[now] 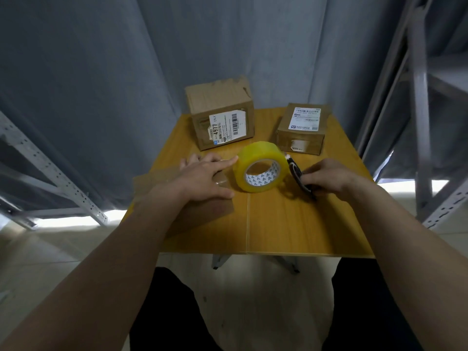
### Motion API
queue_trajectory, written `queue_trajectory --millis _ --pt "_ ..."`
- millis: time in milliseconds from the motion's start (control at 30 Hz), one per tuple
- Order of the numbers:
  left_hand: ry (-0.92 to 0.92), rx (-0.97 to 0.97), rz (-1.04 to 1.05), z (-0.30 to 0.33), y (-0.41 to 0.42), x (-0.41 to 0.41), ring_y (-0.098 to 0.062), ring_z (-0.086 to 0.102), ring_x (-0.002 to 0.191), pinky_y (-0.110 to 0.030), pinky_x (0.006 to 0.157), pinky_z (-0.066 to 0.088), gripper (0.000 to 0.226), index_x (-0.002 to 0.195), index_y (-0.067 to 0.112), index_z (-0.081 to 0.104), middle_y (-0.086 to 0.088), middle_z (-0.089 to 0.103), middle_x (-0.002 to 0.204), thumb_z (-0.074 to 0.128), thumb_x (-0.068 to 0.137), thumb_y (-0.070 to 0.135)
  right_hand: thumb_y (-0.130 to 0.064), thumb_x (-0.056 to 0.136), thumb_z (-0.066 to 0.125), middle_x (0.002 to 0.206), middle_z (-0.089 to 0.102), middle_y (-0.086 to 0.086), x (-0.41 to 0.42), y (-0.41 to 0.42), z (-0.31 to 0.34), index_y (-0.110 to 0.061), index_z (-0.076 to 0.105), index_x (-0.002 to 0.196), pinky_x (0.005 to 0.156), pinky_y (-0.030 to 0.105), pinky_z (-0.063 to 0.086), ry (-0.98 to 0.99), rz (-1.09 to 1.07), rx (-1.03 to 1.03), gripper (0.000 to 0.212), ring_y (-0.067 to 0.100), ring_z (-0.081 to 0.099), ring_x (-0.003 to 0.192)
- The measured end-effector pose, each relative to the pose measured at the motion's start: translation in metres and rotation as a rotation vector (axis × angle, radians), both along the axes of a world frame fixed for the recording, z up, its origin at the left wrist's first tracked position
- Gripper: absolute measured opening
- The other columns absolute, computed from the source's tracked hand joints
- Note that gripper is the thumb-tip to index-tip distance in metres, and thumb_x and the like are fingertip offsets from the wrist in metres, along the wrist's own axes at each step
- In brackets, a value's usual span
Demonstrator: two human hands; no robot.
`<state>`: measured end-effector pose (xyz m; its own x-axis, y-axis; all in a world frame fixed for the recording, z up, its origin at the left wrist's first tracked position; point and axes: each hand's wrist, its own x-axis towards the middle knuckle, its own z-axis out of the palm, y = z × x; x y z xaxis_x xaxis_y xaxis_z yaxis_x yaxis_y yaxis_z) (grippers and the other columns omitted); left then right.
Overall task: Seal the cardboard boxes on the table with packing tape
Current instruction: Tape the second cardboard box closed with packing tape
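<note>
1. Take the tape roll [260, 166] as your landmark: it stands on edge near the middle of the bench [291, 224].
2. Your left hand [202, 179] lies spread and flat on the flat cardboard box [202, 209] just left of the roll, forefinger touching the roll's side. That cardboard looks thin and bendy, so press near the seam, not the edges.
3. Your right hand [329, 177], just right of the roll, pinches a black cutter [300, 177]; mind its blade end.
4. The roll looks light and stiff, with a slick outer face likely to skid; grip it through the core.
5. Beyond the roll stand the large box [222, 117] and, further right, the small box [301, 130], apart from each other. Both look rigid and light; steady each by its top.
</note>
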<state>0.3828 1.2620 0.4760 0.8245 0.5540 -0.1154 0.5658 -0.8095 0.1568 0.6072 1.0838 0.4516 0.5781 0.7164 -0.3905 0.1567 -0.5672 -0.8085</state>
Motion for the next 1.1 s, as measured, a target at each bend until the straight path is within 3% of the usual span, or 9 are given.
queue_trajectory --millis 67,200,333,400,500,600,733,833,1100 --pt "-0.002 -0.005 0.003 -0.001 -0.001 0.0 -0.025 0.02 0.135 -0.051 0.115 0.009 0.085 0.144 0.058 0.014 0.011 0.028 0.15 0.065 0.076 0.064 -0.005 0.081 0.07 0.085 0.066 0.008 -0.007 -0.004 0.006 -0.008 0.067 0.1 0.062 0.025 0.05 0.225 -0.04 0.226 0.019 0.018 0.061 0.078" --pt "0.004 -0.013 0.013 -0.002 -0.001 -0.001 -0.025 0.019 0.135 -0.053 0.115 0.009 0.085 0.143 0.059 0.014 0.012 0.026 0.15 0.064 0.076 0.066 0.0 0.075 0.068 0.088 0.066 0.013 -0.025 -0.004 0.016 -0.003 0.062 0.116 0.05 0.019 0.046 0.471 -0.016 0.499 0.042 0.015 0.059 0.068" --pt "-0.004 -0.009 0.012 -0.003 -0.001 -0.002 -0.026 0.019 0.135 -0.053 0.115 0.01 0.088 0.143 0.06 0.015 0.011 0.024 0.151 0.066 0.072 0.068 -0.009 0.075 0.071 0.082 0.059 0.003 -0.041 -0.001 0.017 -0.011 0.059 0.119 0.07 0.026 0.047 0.547 0.068 0.605 0.045 0.014 0.056 0.068" --pt "-0.013 -0.032 0.016 -0.001 -0.001 -0.002 -0.025 0.018 0.136 -0.051 0.115 0.009 0.091 0.142 0.059 0.018 0.011 0.023 0.152 0.067 0.067 0.071 -0.026 0.082 0.071 0.082 0.056 0.003 -0.049 -0.002 0.014 -0.008 0.058 0.118 0.073 0.027 0.047 0.565 0.217 0.571 0.042 0.014 0.053 0.068" --pt "-0.022 -0.115 0.051 0.007 0.001 -0.002 -0.024 0.018 0.137 -0.047 0.114 0.011 0.086 0.142 0.057 0.026 0.011 0.024 0.15 0.067 0.067 0.072 -0.048 0.089 0.053 0.078 0.058 0.002 -0.058 -0.008 0.003 -0.005 0.053 0.118 0.068 0.026 0.049 0.569 0.501 0.445 0.052 0.014 0.052 0.068" --pt "-0.01 -0.176 0.066 0.015 0.002 0.0 -0.024 0.02 0.137 -0.047 0.115 0.015 0.083 0.141 0.056 0.03 0.01 0.025 0.15 0.071 0.069 0.065 -0.067 0.071 0.068 0.079 0.057 0.011 -0.059 -0.018 -0.004 -0.001 0.055 0.116 0.068 0.029 0.048 0.512 0.617 0.272 0.081 0.021 0.055 0.071" --pt "-0.008 -0.221 0.07 0.018 0.003 0.001 -0.024 0.022 0.134 -0.048 0.115 0.019 0.086 0.139 0.058 0.032 0.007 0.026 0.146 0.078 0.066 0.058 -0.058 0.079 0.057 0.075 0.06 0.013 -0.06 -0.024 -0.007 -0.002 0.055 0.113 0.069 0.037 0.05 0.482 0.665 0.086 0.066 0.028 0.059 0.071" --pt "-0.029 -0.228 0.073 0.017 0.004 0.001 -0.022 0.021 0.134 -0.048 0.116 0.018 0.089 0.138 0.058 0.034 0.006 0.024 0.145 0.081 0.063 0.056 -0.062 0.071 0.061 0.073 0.058 0.014 -0.066 -0.018 -0.006 -0.005 0.053 0.111 0.072 0.043 0.053 0.5 0.649 0.004 0.069 0.031 0.059 0.068" --pt "-0.017 -0.188 0.078 0.017 0.003 0.002 -0.024 0.02 0.136 -0.049 0.115 0.02 0.089 0.138 0.06 0.032 0.005 0.019 0.147 0.081 0.064 0.055 -0.071 0.069 0.061 0.07 0.062 0.012 -0.088 0.008 -0.01 -0.008 0.053 0.112 0.072 0.048 0.058 0.461 0.551 0.02 0.077 0.03 0.065 0.065"
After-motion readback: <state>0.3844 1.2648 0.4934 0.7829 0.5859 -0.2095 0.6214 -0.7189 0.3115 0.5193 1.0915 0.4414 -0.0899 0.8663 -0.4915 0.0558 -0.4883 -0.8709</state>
